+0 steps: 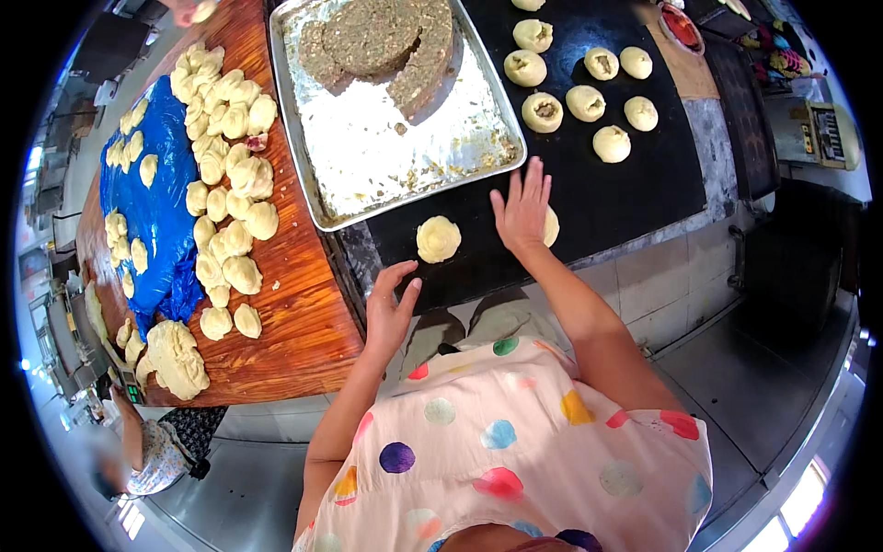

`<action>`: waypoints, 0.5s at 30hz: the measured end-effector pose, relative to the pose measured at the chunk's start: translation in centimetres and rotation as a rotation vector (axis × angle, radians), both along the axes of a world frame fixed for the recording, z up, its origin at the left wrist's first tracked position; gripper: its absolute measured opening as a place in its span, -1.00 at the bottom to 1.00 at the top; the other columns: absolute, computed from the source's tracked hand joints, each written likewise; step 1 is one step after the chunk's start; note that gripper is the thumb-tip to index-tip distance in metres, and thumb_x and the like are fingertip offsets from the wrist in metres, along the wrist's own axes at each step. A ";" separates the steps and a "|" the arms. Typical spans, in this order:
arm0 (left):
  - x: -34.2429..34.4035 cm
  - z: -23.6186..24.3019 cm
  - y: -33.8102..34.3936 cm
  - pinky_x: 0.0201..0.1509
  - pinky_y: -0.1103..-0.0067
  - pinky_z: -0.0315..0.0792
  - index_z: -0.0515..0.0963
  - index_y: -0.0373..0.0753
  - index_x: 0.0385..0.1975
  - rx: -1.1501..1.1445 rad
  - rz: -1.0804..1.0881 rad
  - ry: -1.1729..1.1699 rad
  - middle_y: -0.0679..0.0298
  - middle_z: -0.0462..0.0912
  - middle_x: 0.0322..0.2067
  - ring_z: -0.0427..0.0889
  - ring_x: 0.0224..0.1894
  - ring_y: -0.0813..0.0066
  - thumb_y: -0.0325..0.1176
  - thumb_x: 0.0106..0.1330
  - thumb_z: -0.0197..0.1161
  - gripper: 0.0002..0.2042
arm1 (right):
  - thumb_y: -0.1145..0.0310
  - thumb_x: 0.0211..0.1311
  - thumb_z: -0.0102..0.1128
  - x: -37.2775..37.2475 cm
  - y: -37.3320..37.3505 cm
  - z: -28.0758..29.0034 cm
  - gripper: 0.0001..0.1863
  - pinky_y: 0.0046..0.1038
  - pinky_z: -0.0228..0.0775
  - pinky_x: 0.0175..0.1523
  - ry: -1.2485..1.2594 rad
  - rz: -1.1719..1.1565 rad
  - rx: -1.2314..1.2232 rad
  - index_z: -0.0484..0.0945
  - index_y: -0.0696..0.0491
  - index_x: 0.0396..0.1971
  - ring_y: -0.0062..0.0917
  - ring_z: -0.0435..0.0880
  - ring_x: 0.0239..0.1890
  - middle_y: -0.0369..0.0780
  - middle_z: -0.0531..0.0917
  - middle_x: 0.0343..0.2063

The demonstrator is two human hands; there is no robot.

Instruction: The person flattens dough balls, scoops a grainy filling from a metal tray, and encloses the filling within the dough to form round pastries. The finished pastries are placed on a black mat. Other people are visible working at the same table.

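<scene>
My left hand [392, 302] hovers at the front edge of the black work surface [607, 198], thumb and fingers apart, holding nothing. Just beyond its fingertips lies a flattened round of pale dough [439, 239]. My right hand [524, 213] is open, fingers stretched forward and palm down, close to the near corner of the metal tray. A second dough piece [552, 227] shows beside that hand, partly hidden by it. The tray [324, 219] holds a large mound of brown, crumbly filling [368, 37], with a chunk cut away and loose crumbs around.
Several dough balls [612, 144] stand on the black surface at the far right, some with filling showing in an opening. Left, a wooden table [294, 350] carries many dough lumps [241, 175] and blue plastic sheeting [161, 221]. Another person [161, 455] is at lower left; another hand [184, 9] shows at top left.
</scene>
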State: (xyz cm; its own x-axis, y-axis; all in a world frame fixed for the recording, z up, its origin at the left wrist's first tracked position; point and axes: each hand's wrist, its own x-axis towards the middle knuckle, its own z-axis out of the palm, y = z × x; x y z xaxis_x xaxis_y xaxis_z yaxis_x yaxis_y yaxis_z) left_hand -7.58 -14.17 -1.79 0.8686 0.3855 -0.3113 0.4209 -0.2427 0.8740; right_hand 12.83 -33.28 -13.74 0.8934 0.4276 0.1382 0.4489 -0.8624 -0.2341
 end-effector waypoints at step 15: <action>1.0 0.2 -1.0 0.18 0.56 0.40 0.52 -0.33 0.05 -0.200 -0.064 0.069 0.19 0.61 0.00 0.57 0.06 0.48 -0.42 0.42 0.16 -0.74 | 0.16 0.36 0.04 -1.0 -5.2 0.6 -0.41 -0.16 -0.11 0.48 0.083 -0.037 0.183 0.27 0.10 0.31 -0.18 0.11 0.44 0.03 0.16 0.38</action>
